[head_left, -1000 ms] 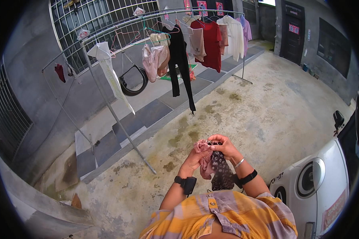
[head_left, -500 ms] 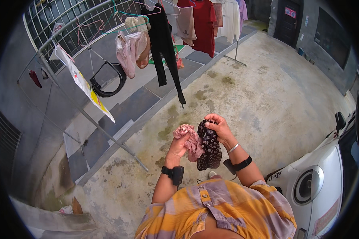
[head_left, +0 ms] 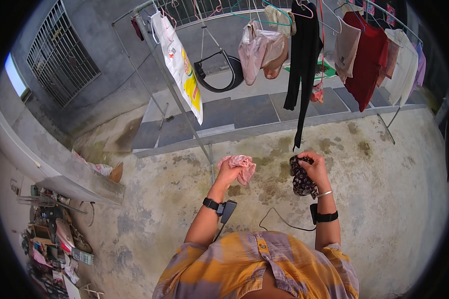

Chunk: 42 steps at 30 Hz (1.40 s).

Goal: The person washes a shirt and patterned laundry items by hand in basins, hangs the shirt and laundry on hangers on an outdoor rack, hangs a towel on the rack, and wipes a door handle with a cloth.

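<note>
My left hand (head_left: pixel 228 173) is closed on a crumpled pink cloth (head_left: pixel 246 171), which bunches out to the right of the fingers. Off to the right, my right hand (head_left: pixel 316 168) pinches a dark cloth with pale spots (head_left: pixel 303 182) by its upper part, and the rest hangs down. The two cloths are apart, both held over the concrete floor. What kind of garment each is, I cannot make out. Just beyond my right hand dangles the lower end of black trousers (head_left: pixel 303 65) on the drying rack.
A metal drying rack (head_left: pixel 177 92) spans the far side, carrying a white and yellow sack (head_left: pixel 181 70), a pink garment (head_left: pixel 258 52), a red shirt (head_left: pixel 368 62) and a white one (head_left: pixel 400 65). Behind it runs a raised tiled step (head_left: pixel 257 110). Piled clutter (head_left: pixel 60 234) lies at lower left.
My hands have moved apart, separating the pink cloth from the spotted one. The view has swung left: the rack now sits further right, the white car is out of sight and the clutter shows.
</note>
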Available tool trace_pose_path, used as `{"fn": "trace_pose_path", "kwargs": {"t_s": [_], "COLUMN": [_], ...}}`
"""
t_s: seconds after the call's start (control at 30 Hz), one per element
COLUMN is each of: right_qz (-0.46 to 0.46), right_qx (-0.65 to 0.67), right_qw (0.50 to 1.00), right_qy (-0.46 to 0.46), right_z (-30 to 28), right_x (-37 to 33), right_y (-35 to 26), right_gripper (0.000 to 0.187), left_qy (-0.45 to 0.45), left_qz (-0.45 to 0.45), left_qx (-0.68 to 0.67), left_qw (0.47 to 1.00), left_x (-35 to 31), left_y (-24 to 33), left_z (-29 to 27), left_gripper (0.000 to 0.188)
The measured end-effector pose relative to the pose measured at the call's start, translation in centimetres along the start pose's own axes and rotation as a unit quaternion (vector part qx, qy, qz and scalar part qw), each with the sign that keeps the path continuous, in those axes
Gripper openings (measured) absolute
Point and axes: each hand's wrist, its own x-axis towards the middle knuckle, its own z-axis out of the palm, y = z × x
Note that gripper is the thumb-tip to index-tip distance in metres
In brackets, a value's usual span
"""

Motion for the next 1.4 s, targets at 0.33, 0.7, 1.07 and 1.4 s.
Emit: {"fn": "trace_pose_path", "kwargs": {"t_s": [0.33, 0.7, 1.07, 1.4], "right_qz": [-0.094, -0.133, -0.095, -0.254], "right_qx": [0.125, 0.033, 0.089, 0.143], "right_qw": [0.961, 0.949, 0.97, 0.9], "right_qy": [-0.228, -0.285, -0.207, -0.324], "right_z": [15.7, 39.9, 64.6, 84.8], "right_x": [2.7, 6.3, 15.7, 28.2], "right_y": [-4.6, -10.1, -14.9, -16.4], "right_gripper": [0.016, 0.033, 0.021, 0.031], "left_qy": [0.004, 0.126, 0.216, 0.24], "left_qz": [0.039, 0.016, 0.141, 0.127], "left_qx": [-0.079, -0.177, -0.061, 0.024], "left_qw": [0.996, 0.976, 0.964, 0.962], "left_x": [-3.1, -4.1, -1.0, 12.4], "left_y": [-2.3, -5.0, -5.1, -3.8], "left_z": [-4.9, -27.8, -54.0, -70.1], "left_gripper": [0.034, 0.026, 0.056, 0.02]}}
